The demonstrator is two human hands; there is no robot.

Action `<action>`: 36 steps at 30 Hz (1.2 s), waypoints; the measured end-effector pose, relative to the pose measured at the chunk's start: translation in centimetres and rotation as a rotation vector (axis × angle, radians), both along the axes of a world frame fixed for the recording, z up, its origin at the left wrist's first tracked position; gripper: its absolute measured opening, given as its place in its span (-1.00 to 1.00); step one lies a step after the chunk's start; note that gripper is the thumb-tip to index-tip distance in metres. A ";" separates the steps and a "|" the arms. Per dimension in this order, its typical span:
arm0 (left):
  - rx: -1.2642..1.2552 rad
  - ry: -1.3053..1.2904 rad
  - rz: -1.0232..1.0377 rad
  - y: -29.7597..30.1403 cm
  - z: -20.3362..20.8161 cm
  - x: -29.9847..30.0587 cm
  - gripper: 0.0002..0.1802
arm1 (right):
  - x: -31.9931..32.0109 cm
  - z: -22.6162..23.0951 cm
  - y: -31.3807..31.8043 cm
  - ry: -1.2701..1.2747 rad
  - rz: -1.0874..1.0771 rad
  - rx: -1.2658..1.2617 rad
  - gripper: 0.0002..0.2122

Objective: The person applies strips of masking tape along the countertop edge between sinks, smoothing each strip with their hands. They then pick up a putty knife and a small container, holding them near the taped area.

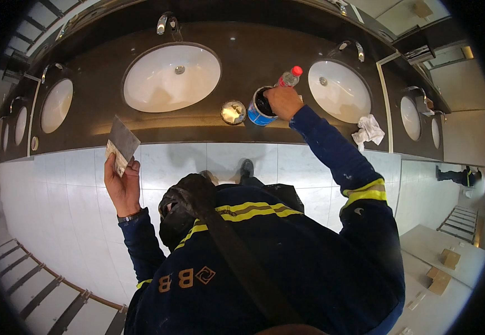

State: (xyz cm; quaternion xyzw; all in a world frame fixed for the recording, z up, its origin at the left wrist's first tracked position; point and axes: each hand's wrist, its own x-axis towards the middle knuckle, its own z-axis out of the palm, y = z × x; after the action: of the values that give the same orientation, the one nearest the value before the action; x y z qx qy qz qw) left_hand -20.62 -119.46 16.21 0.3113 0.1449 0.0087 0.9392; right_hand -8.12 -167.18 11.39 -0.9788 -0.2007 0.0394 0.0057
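In my left hand [122, 187], raised just in front of the counter's edge, is a putty knife [123, 140] with a wide, flat grey blade pointing up and away. The fingers are closed around its pale, worn lower part. My right hand [283, 102] is at the mouth of a blue-and-white can [261, 115] with dark contents. Its fingers are bent at the rim, and whatever they hold is hidden. Left of the can lies a round, shiny metal lid [233, 113]. Just behind my right hand stands a clear bottle with a red cap [290, 77].
A dark counter [189, 124] runs across, with white basins [164, 84] set in it and chrome taps [167, 23] behind them. Near the right basin [340, 92] a crumpled white cloth [368, 132] hangs over the front edge. Pale tiles [303, 162] cover the floor.
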 end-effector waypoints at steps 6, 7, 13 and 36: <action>0.004 0.036 0.064 0.5 -0.7 -2.2 -0.69 | 1.5 -2.5 -0.3 0.011 0.092 -0.137 -0.83; 0.010 0.034 0.068 0.7 -0.8 -2.6 -0.69 | 1.5 -2.6 -0.2 0.024 0.089 -0.112 -0.83; 0.173 0.131 0.128 -0.2 0.0 -3.3 -0.67 | 1.2 -3.1 -0.9 0.072 0.018 0.030 -0.76; 0.157 0.075 -0.231 -6.9 0.7 1.3 -0.57 | -6.5 6.5 -2.7 -0.187 -0.154 0.457 -0.64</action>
State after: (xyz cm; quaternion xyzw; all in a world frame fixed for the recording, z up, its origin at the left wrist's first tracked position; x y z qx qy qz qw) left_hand -19.35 -126.35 16.86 0.3985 0.1423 -0.0996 0.9006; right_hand -14.63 -169.86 17.86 -0.9639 -0.1292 -0.0982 0.2110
